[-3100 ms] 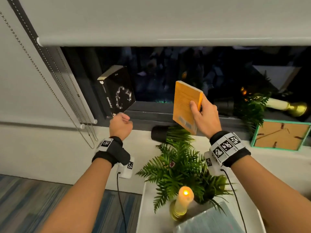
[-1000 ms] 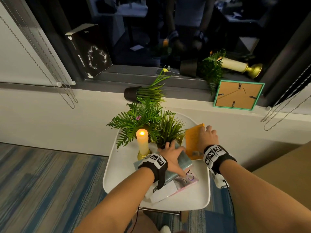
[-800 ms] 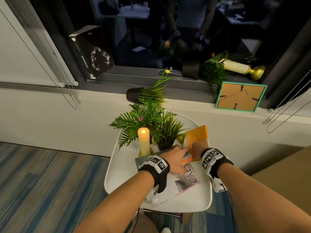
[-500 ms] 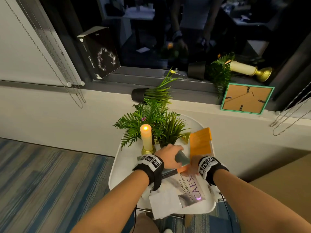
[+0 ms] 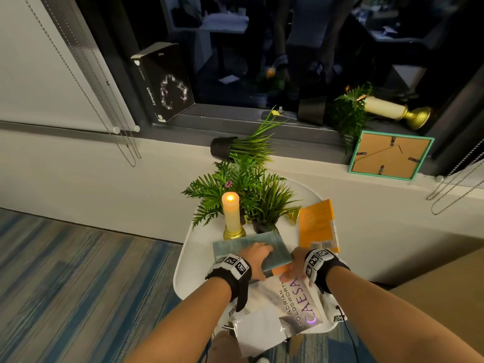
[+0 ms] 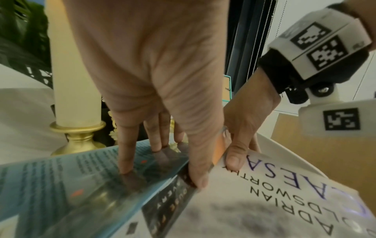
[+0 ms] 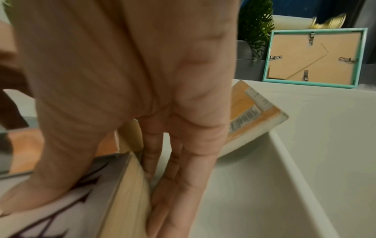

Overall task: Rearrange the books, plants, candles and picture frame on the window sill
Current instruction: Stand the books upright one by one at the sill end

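Books fill my nearest view: my right hand [image 5: 294, 263] now pinches the white book [image 5: 296, 299], dragged off the tray's [image 5: 188, 258] edge, my left hand [image 5: 258, 258] grips the teal book [image 5: 277, 248], the sill [image 5: 301, 169] beyond awaiting both.

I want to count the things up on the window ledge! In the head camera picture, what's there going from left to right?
Black book → tipped-over grass plant → tipped-over fern → fallen candle.
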`<state>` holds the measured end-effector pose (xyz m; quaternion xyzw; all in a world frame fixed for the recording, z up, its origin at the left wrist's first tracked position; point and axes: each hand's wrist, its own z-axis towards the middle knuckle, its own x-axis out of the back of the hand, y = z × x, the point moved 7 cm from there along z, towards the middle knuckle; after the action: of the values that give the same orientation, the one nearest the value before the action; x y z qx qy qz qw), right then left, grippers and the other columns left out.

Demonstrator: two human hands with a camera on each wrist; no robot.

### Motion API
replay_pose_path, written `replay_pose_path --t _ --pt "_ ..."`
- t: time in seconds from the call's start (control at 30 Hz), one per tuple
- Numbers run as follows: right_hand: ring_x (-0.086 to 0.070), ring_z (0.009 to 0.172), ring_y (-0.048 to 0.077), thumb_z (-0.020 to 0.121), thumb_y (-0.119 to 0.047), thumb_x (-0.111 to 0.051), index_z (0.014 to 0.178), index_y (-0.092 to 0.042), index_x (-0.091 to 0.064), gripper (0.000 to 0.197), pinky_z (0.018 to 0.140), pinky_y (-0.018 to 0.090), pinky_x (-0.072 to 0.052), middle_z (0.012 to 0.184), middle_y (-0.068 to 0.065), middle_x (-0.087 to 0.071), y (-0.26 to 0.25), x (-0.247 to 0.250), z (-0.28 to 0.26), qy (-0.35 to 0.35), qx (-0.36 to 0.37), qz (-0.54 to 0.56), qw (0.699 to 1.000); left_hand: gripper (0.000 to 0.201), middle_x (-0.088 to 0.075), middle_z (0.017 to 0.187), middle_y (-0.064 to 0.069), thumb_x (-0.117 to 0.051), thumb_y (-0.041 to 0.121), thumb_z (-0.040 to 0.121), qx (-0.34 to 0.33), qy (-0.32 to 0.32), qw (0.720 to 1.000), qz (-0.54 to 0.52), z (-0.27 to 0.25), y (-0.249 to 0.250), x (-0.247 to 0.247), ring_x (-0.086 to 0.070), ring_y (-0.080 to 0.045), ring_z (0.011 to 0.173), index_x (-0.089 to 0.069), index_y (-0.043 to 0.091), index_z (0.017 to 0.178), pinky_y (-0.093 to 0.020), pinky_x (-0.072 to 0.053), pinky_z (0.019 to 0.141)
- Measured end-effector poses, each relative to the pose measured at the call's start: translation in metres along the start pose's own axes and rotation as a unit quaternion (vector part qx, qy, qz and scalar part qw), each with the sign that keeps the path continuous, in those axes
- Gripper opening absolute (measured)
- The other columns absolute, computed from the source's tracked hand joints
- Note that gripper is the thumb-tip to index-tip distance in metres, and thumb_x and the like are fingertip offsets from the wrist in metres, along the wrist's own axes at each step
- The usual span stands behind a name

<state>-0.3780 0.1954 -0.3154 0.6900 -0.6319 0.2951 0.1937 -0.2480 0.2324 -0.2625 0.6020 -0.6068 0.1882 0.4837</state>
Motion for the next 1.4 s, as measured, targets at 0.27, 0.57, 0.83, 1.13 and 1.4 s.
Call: replay_pose_path --t 0.27,0.57,0.83,1.13,1.4 --pt "-0.070 0.077 0.028 0.045 -0.064 -0.068 0.081 -0.020 -0.055 0.059 0.074 0.042 -0.059 0.082 0.004 -0.069 0.008 0.002 0.011 -0.003 -0.016 -0.003 1.000 0.087 -0.031 0.134 -0.010 -0.084 0.022 0.065 -0.059 0.036 0.995 0.077 0.002 0.026 -0.008 -0.041 -0.030 0.120 -0.032 0.009 0.134 -0.044 -0.049 0.092" --pt "-0.066 0.100 0.032 0.064 -0.052 -0.076 0.119 -0.005 -0.056 0.075 0.084 0.046 -0.057 0.112 0.012 -0.066 -0.002 0.001 -0.038 -0.025 -0.013 0.082 0.996 0.142 -0.017 0.151 -0.012 -0.090 0.052 0.044 -0.071 0.001 0.985 0.155 0.026 0.028 -0.033 -0.026 -0.034 0.138 -0.003 0.019 0.151 -0.058 -0.041 0.100" --pt "-0.064 0.101 0.027 0.049 -0.055 -0.085 0.123 -0.014 -0.053 0.091 0.086 0.043 -0.056 0.113 0.007 -0.065 0.001 -0.010 -0.028 -0.016 -0.030 0.090 0.995 0.147 -0.012 0.152 -0.007 -0.091 0.054 0.039 -0.059 0.004 0.990 0.130 0.032 0.021 -0.039 -0.024 -0.034 0.139 0.002 0.026 0.150 -0.060 -0.037 0.104" --pt "-0.062 0.082 0.025 0.051 -0.059 -0.082 0.121 -0.013 -0.058 0.088 0.071 0.030 -0.052 0.090 0.004 -0.063 -0.002 -0.006 -0.045 -0.038 -0.033 0.071 0.996 0.142 -0.016 0.150 -0.004 -0.092 0.053 0.040 -0.064 0.011 0.994 0.087 0.024 0.017 -0.035 -0.026 -0.033 0.137 -0.006 0.023 0.149 -0.057 -0.038 0.105" --pt "-0.070 0.094 0.028 0.036 -0.059 -0.084 0.105 -0.011 -0.068 0.085 0.081 0.045 -0.058 0.103 0.007 -0.072 0.006 0.002 -0.052 -0.060 0.025 0.080 0.995 0.129 -0.023 0.151 -0.006 -0.088 0.059 0.045 -0.060 -0.014 0.997 0.055 0.017 0.020 -0.036 -0.027 -0.031 0.138 -0.021 0.015 0.147 -0.051 -0.034 0.111"
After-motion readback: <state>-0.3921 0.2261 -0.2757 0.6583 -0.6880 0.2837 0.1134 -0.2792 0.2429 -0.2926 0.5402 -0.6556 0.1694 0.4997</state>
